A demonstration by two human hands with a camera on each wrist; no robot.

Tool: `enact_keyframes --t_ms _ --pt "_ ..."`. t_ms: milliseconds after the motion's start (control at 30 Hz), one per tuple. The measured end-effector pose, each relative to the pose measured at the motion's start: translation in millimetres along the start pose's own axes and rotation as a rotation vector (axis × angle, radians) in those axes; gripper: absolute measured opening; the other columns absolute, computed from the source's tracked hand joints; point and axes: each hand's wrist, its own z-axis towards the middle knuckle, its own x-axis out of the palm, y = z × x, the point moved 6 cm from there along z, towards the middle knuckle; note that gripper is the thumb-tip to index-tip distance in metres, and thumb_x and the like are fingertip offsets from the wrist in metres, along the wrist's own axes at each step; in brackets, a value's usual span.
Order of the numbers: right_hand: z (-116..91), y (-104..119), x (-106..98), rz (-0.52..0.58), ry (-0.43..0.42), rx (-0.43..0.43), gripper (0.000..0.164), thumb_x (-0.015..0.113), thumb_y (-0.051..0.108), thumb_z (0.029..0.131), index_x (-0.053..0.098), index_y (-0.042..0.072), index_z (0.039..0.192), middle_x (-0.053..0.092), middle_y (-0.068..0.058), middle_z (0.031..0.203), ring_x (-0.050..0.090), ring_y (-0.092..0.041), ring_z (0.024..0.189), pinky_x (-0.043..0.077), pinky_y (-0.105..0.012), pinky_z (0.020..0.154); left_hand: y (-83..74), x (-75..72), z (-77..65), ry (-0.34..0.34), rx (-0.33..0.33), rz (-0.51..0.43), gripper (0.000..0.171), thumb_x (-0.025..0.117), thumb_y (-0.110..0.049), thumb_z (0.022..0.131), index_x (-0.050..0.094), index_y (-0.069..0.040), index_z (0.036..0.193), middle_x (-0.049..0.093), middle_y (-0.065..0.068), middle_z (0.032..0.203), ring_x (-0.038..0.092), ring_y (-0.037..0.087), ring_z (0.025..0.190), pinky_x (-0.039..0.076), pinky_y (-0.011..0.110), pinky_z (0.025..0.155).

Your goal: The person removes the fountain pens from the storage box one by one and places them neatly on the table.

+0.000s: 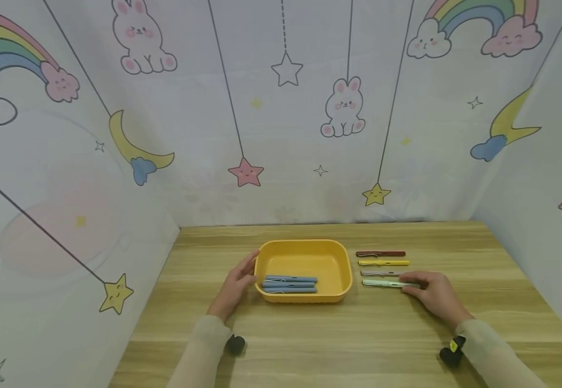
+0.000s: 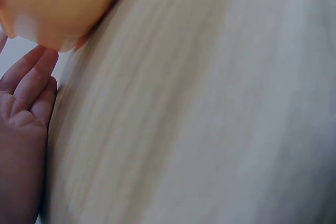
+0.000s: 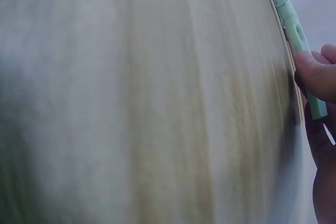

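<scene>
My right hand (image 1: 433,293) pinches a mint-green pen (image 1: 382,283) near its right end, between thumb and fingers. In the right wrist view the thumb presses on the barrel of that green pen (image 3: 295,30). Beyond it lie a grey pen (image 1: 378,274), a yellow pen (image 1: 384,263) and a dark red pen (image 1: 381,253), in a row. My left hand (image 1: 234,285) touches the left side of a yellow tray (image 1: 305,247), its fingers fairly straight along the outer wall. Blue pens (image 1: 290,285) lie side by side in the tray's near left part.
The wood-grain table (image 1: 310,345) carries everything. White patterned curtains (image 1: 305,199) rise at its back and sides. The tray stands left of the pen row, with a narrow gap between them. Black devices (image 1: 235,345) are strapped at both wrists.
</scene>
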Motion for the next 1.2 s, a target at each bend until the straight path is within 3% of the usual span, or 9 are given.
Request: enact_keyframes --t_ms 167,467,800,1200 --pt "2.6 0.4 2.3 -0.022 -0.013 -0.05 0.027 0.087 0.0 0.079 0.083 0.01 0.104 0.081 -0.007 0.104 0.069 0.005 0.097 0.049 -0.004 0.08 -1.2 0.7 -1.0 -0.002 -0.004 -0.001 0.067 0.056 0.001 0.099 0.042 -0.016 0.162 0.044 0.014 0.164 0.04 0.031 0.152 0.028 0.049 0.124" --pt "1.4 8.3 2.5 -0.128 -0.041 -0.124 0.03 0.09 -0.002 0.075 0.084 0.011 0.102 0.081 -0.004 0.1 0.076 -0.013 0.094 0.046 -0.002 0.081 -2.0 1.2 -0.2 0.006 0.016 0.011 0.067 0.056 0.003 0.099 0.041 -0.012 0.162 0.042 0.017 0.164 0.038 0.034 0.153 0.034 0.033 0.12" --pt "1.2 11.9 3.0 -0.141 -0.061 -0.155 0.033 0.091 -0.003 0.073 0.084 0.011 0.102 0.081 -0.002 0.099 0.077 -0.015 0.092 0.045 -0.001 0.081 -1.9 1.4 -0.7 0.008 0.015 -0.013 0.068 0.055 0.004 0.098 0.04 -0.012 0.163 0.042 0.017 0.164 0.038 0.033 0.153 0.027 0.049 0.124" --pt "1.7 10.4 2.8 -0.147 -0.065 -0.156 0.032 0.09 -0.003 0.074 0.084 0.011 0.102 0.081 -0.002 0.099 0.077 -0.016 0.092 0.046 -0.002 0.081 -2.0 1.3 -1.7 -0.004 -0.005 -0.011 0.068 0.055 0.003 0.098 0.042 -0.015 0.162 0.042 0.014 0.165 0.038 0.031 0.154 0.026 0.051 0.125"
